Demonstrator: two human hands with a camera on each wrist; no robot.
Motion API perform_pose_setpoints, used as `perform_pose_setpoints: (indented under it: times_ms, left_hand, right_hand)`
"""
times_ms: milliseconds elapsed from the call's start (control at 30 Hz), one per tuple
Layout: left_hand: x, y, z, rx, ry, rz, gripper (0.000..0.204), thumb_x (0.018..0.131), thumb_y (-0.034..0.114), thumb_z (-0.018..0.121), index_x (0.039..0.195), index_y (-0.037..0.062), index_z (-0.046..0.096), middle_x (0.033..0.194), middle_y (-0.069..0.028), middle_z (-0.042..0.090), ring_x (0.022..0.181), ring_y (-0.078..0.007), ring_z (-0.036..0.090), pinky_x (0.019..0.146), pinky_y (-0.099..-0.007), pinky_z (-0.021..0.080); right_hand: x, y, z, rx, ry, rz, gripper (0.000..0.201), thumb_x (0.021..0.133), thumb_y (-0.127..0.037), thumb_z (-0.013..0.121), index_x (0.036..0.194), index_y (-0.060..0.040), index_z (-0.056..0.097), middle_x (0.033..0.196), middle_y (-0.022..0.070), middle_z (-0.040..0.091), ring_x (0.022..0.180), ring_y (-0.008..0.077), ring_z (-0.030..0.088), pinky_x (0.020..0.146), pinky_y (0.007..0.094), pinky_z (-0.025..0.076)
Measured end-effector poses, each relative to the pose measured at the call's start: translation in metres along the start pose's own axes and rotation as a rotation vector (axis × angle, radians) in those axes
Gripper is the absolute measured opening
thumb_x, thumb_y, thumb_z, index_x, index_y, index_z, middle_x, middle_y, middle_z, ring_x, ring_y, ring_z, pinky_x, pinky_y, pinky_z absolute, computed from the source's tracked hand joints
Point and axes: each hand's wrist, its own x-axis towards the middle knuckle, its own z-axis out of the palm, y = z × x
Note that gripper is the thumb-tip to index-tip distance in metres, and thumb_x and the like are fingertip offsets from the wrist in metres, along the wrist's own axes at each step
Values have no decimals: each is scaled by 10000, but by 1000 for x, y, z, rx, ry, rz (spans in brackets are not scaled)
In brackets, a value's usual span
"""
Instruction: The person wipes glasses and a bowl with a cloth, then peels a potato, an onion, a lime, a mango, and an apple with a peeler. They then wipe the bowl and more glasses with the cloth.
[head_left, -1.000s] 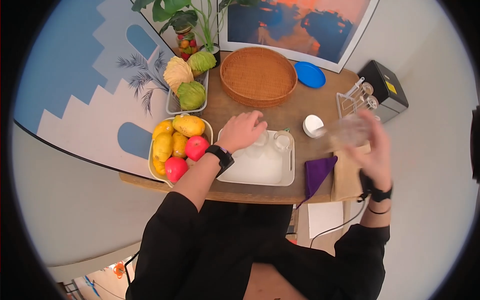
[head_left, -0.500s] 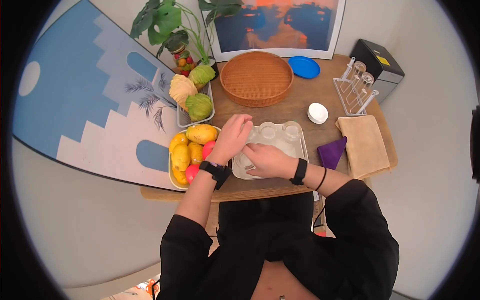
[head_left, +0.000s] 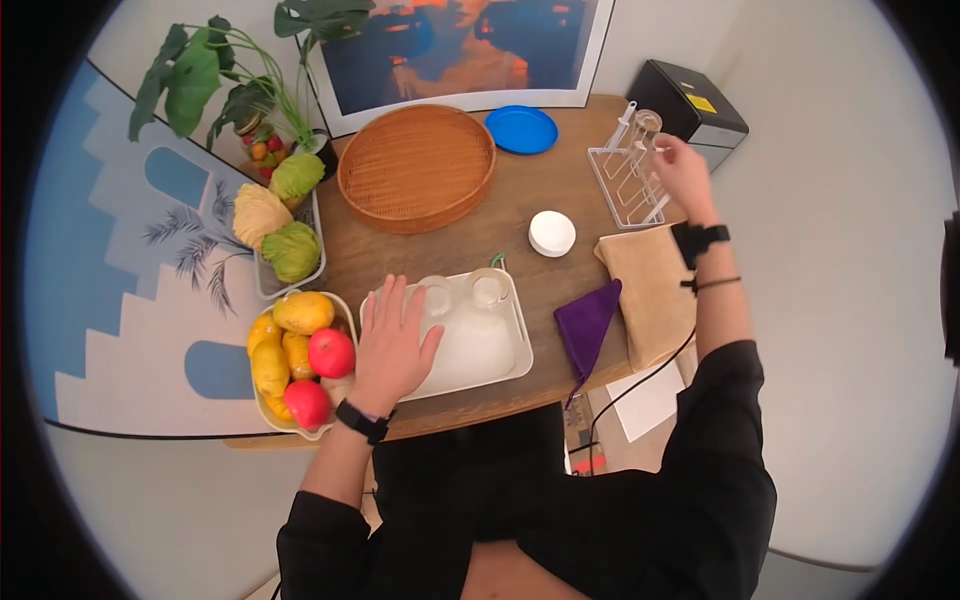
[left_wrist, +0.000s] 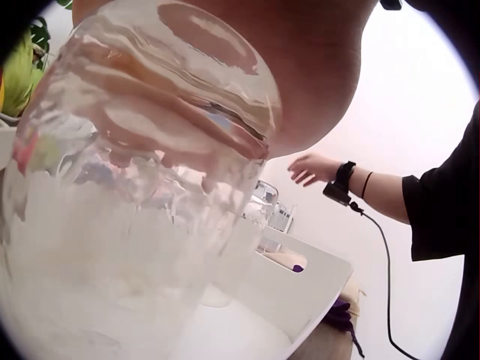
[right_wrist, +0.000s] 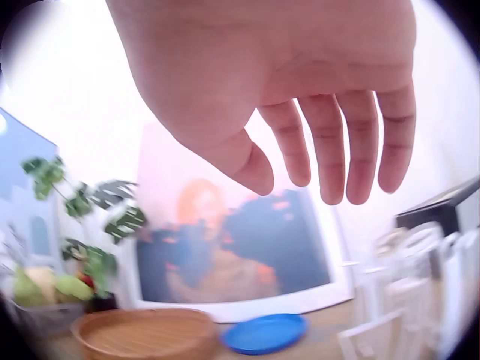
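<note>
Over the left end of the white tray [head_left: 480, 375], my left hand [head_left: 393, 345] lies with fingers straight and spread. A clear glass [left_wrist: 142, 187] fills the left wrist view just below that palm; whether they touch, I cannot tell. Two more clear glasses, one [head_left: 435, 296] beside the fingers and another [head_left: 488, 290] to its right, stand at the tray's back. Up at the white rack [head_left: 625, 185], my right hand [head_left: 687, 182] is raised beside a clear glass [head_left: 646, 124]. In the right wrist view its fingers [right_wrist: 325, 150] hang loosely, holding nothing.
Mangoes [head_left: 303, 312] and red fruit fill a bowl left of the tray, with cabbages [head_left: 290, 250] behind. A wicker basket [head_left: 417, 168], blue plate [head_left: 522, 130] and white bowl [head_left: 552, 233] stand farther back. Right lie purple cloth [head_left: 587, 325] and beige cloth [head_left: 645, 290]; a black box [head_left: 690, 110] stands behind.
My right hand has left the tray and moved right and back to the rack, letting go of a glass. My left hand's fingers have spread. The head view has shifted.
</note>
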Motion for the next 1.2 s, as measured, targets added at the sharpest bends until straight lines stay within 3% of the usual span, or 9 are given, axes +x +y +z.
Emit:
perform_pose_setpoints:
  times_ms: [133, 267, 400, 633, 900, 967, 1033, 1100, 1200]
  left_hand:
    - [3, 1, -1, -10, -13, -7, 651, 937, 349, 618, 1453, -6, 440, 1506, -233, 425, 1455, -387, 337, 1213, -531, 208]
    - [11, 5, -5, 21, -50, -45, 677, 927, 356, 631, 1463, -5, 428, 1507, -228, 426, 1456, -383, 338, 1214, -527, 209]
    - [11, 6, -10, -12, -63, -57, 695, 909, 360, 644, 1464, 0, 430, 1501, -220, 437, 1457, -371, 340, 1215, -522, 212]
    - [10, 4, -8, -23, -32, -65, 708, 897, 373, 650, 1458, -2, 436, 1485, -195, 464, 1448, -352, 360, 1214, -504, 225]
    - [4, 1, -2, -45, 83, -36, 682, 922, 406, 624, 1437, -9, 459, 1436, -196, 514, 1410, -350, 413, 1186, -517, 277]
    - [1, 0, 1, -53, 99, -25, 676, 935, 410, 610, 1440, -11, 454, 1435, -193, 516, 1412, -350, 412, 1185, -518, 277]
    - [0, -3, 4, -59, 126, -23, 619, 977, 384, 558, 1438, -15, 451, 1432, -198, 520, 1409, -351, 416, 1185, -518, 277]
    - [-2, -4, 9, -67, 128, -24, 588, 992, 361, 534, 1435, -16, 451, 1431, -198, 522, 1409, -348, 418, 1184, -516, 278]
    - [-4, -9, 13, -92, 140, -38, 542, 1016, 313, 499, 1437, -22, 437, 1438, -197, 519, 1415, -347, 414, 1189, -505, 270]
  right_hand:
    - [60, 123, 20, -291, 32, 139, 518, 804, -325, 709, 1227, -30, 658, 1120, 228, 707, 1096, 374, 663, 964, 468, 519]
    - [88, 139, 43, -326, -167, 216, 828, 754, -463, 752, 1397, 0, 511, 1328, 282, 598, 1250, 405, 571, 1047, 457, 477]
    - [113, 158, 79, -328, -185, 168, 924, 733, -491, 784, 1442, -5, 445, 1309, 287, 612, 1260, 397, 579, 1044, 446, 484]
    - [119, 151, 67, -262, -153, 184, 649, 713, -407, 803, 1197, -18, 614, 1135, 241, 704, 1112, 373, 671, 957, 433, 520]
    - [49, 36, -72, -220, 193, -110, 730, 761, -384, 802, 1352, -26, 566, 1132, 196, 718, 1050, 326, 700, 920, 405, 530]
    - [-6, -35, -94, -8, -21, -131, 716, 764, -345, 824, 1356, -35, 566, 1154, 171, 715, 1055, 273, 698, 922, 370, 529]
    - [-56, -78, -92, 236, -208, -342, 717, 736, -313, 852, 1343, -50, 576, 1192, 139, 707, 1046, 224, 692, 912, 341, 528]
    - [-107, -131, -89, 206, -468, -553, 720, 707, -297, 866, 1325, -55, 586, 1191, 136, 701, 1038, 261, 693, 904, 359, 536]
    - [-166, -182, -53, 213, -589, -784, 675, 693, -267, 842, 1284, -51, 596, 1084, 161, 689, 997, 352, 670, 873, 415, 543]
